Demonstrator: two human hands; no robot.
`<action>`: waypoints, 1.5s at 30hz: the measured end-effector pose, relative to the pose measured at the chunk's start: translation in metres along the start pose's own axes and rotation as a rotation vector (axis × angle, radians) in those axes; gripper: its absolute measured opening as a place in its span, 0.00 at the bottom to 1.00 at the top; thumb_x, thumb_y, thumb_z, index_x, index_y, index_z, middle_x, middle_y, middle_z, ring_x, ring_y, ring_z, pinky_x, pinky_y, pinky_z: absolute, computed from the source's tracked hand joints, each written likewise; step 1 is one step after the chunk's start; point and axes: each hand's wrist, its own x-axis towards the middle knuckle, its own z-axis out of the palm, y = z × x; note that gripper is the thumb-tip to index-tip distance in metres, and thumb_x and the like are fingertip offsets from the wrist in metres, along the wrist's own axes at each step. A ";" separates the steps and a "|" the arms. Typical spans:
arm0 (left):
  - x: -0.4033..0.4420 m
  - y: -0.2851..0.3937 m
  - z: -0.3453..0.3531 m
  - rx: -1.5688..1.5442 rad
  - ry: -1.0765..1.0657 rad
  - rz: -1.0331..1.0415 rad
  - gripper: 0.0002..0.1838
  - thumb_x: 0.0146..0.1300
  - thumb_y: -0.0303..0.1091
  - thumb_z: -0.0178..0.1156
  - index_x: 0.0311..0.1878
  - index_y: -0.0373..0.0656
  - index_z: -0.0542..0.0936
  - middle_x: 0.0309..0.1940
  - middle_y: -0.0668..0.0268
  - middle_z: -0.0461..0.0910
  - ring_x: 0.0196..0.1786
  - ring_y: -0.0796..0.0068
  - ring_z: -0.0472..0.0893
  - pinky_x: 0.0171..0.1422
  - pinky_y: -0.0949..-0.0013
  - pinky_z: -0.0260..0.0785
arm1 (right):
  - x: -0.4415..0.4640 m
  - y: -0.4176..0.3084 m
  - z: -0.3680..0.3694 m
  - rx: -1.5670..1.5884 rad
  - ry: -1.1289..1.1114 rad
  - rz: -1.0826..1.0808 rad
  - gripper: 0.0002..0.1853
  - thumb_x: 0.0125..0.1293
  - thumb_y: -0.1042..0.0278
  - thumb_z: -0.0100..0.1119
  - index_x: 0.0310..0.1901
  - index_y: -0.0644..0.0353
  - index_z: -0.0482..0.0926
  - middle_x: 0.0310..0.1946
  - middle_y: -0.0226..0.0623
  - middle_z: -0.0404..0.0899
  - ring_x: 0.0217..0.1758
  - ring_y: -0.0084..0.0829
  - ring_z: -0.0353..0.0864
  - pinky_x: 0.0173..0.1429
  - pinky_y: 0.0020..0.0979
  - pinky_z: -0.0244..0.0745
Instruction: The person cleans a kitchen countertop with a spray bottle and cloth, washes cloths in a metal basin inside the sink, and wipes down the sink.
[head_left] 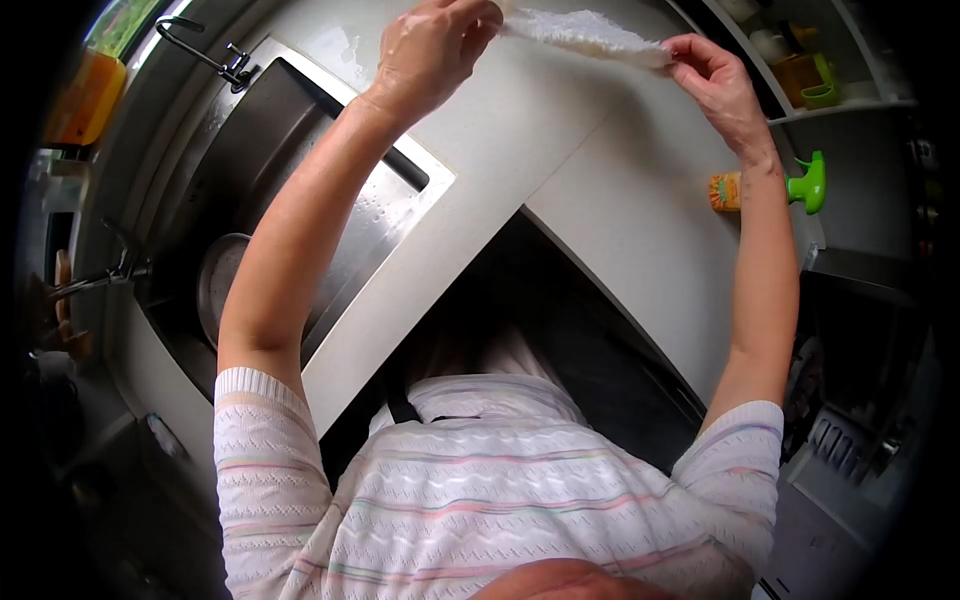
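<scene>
A white, fluffy-looking cloth (580, 32) is stretched between my two hands above the far part of the counter. My left hand (432, 50), wet on its back, pinches the cloth's left end at the top of the view. At its right end, the fingers and thumb of my right hand (712, 85) are closed on a corner. The cloth sags a little between them and casts a shadow on the counter (600, 190).
On the left is a steel sink (400, 215) with a round metal pan or lid (215, 285) inside and a dark faucet (235, 70) behind. A spray bottle with a green trigger (812, 183) stands partly behind my right forearm. Shelves (840, 110) hold containers at upper right.
</scene>
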 end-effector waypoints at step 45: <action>-0.029 0.217 0.195 -0.678 -0.293 -0.018 0.07 0.56 0.18 0.56 0.38 0.36 0.79 0.29 0.66 0.77 0.29 0.82 0.75 0.34 0.80 0.67 | -0.426 0.329 -0.179 -0.766 0.783 1.264 0.38 0.65 0.39 0.29 0.69 0.58 0.46 0.72 0.40 0.41 0.75 0.39 0.32 0.73 0.47 0.28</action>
